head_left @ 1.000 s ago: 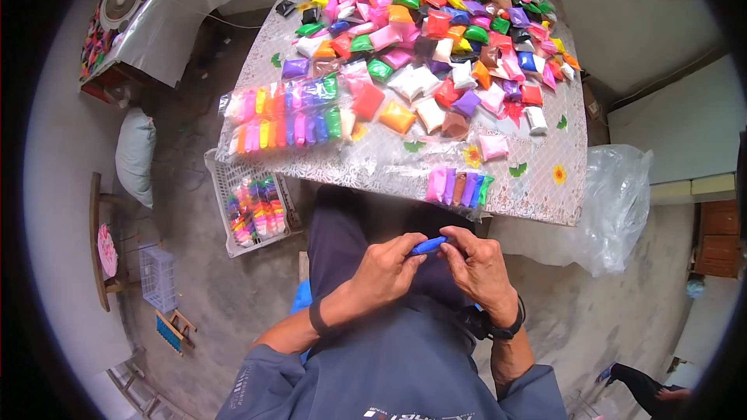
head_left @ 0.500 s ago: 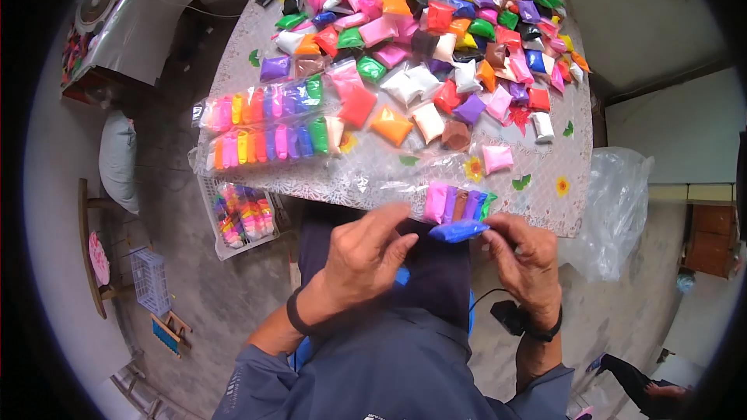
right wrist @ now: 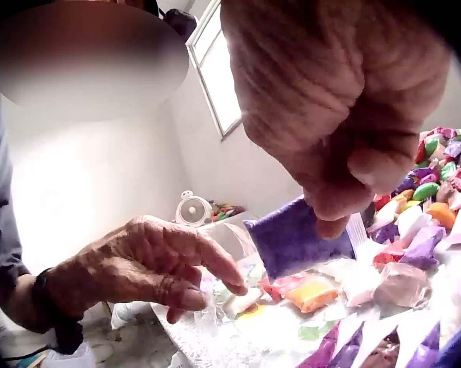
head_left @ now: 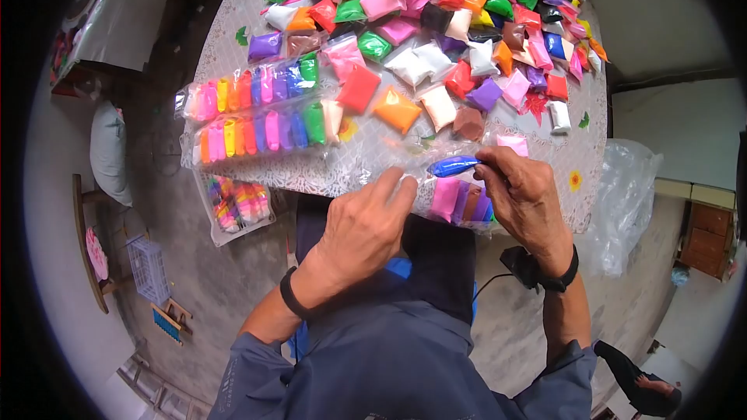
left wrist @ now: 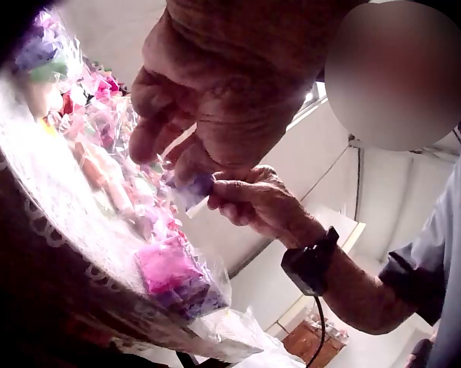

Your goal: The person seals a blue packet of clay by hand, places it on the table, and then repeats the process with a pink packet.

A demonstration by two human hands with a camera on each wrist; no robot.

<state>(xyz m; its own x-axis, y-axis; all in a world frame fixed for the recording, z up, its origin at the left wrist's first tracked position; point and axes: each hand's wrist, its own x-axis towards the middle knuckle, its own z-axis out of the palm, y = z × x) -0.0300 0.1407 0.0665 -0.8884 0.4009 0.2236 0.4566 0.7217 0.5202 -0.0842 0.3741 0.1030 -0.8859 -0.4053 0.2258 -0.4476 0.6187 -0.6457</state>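
Observation:
My right hand (head_left: 529,198) pinches the end of a small blue packet (head_left: 454,166) between thumb and fingers, above the table's front edge. In the right wrist view the packet (right wrist: 299,239) looks flat and purple-blue. Just below it lies a clear plastic bag (head_left: 459,201) holding a row of pink, purple, brown and blue packets. My left hand (head_left: 362,225) is to the left of this bag, its fingers loosely extended with no packet in them. Seen from the right wrist, the left fingertips (right wrist: 238,284) hover close to crinkled clear plastic.
A large heap of coloured packets (head_left: 436,8) covers the table's far side. Two filled rows of bagged packets (head_left: 257,113) lie at the left. Under the table edge stands a white basket (head_left: 241,229) of packed bags. Clear plastic (head_left: 622,210) hangs at the right.
Both hands have moved forward from the lap to the table edge. The left hand has let go of the blue packet; the right hand carries it over the clear bag.

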